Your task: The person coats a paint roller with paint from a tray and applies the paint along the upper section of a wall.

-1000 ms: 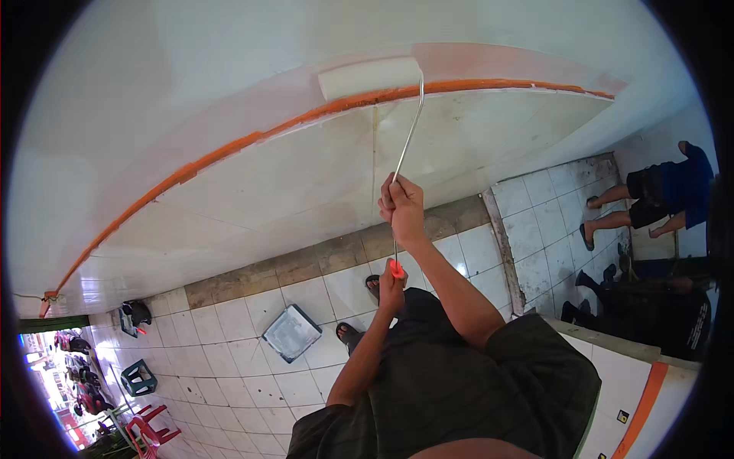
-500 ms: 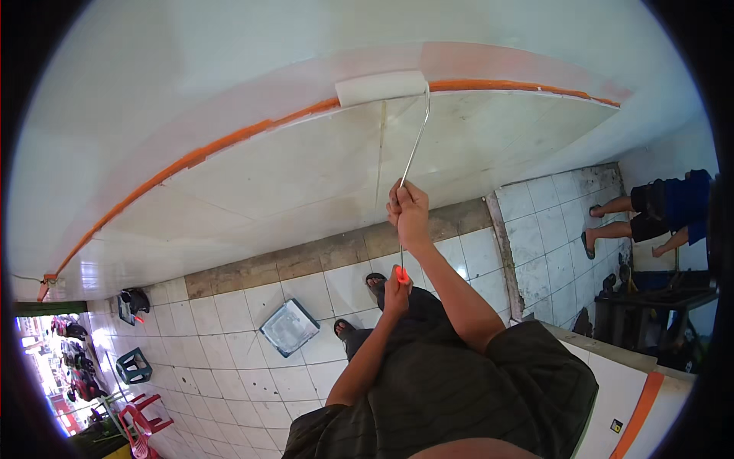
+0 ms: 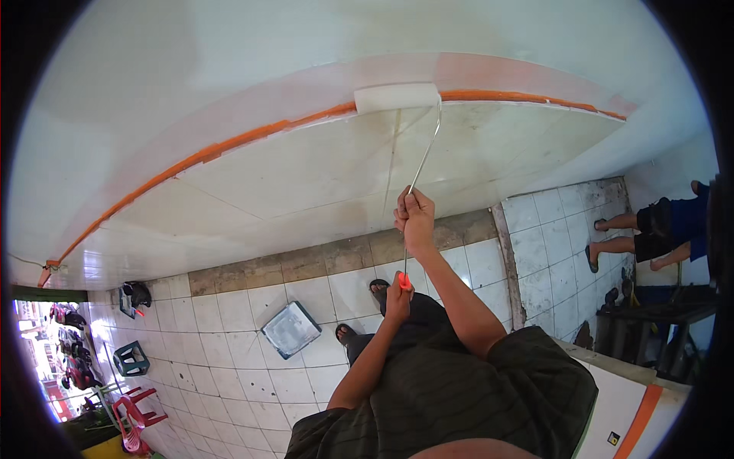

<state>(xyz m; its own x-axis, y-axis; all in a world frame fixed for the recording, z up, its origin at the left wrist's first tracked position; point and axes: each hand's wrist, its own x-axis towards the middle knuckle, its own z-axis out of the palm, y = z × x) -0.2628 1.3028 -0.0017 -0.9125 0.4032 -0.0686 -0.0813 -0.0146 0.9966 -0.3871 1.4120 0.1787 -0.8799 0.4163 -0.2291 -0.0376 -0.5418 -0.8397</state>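
Observation:
A white paint roller (image 3: 396, 98) lies against the wall, across the orange stripe (image 3: 252, 136) that runs above the tiled lower part (image 3: 306, 164). Its thin metal rod slants down toward me. My right hand (image 3: 415, 218) is closed around the rod partway along. Lower down, near my body, my left hand (image 3: 398, 300) grips the orange handle (image 3: 404, 282) of the same roller. Above the stripe, a pale pink band (image 3: 489, 73) shows through on the white wall.
A paint tray (image 3: 291, 330) with white paint sits on the tiled floor left of my feet. Farther left are a dark green stool (image 3: 131, 359) and a red chair (image 3: 136, 408). At the right, another person (image 3: 661, 229) stands near a dark table (image 3: 650, 317).
The roller and both hands appear slightly lower and farther right in the picture, while the whole view has shifted a little too. The other person's arm and legs have moved slightly.

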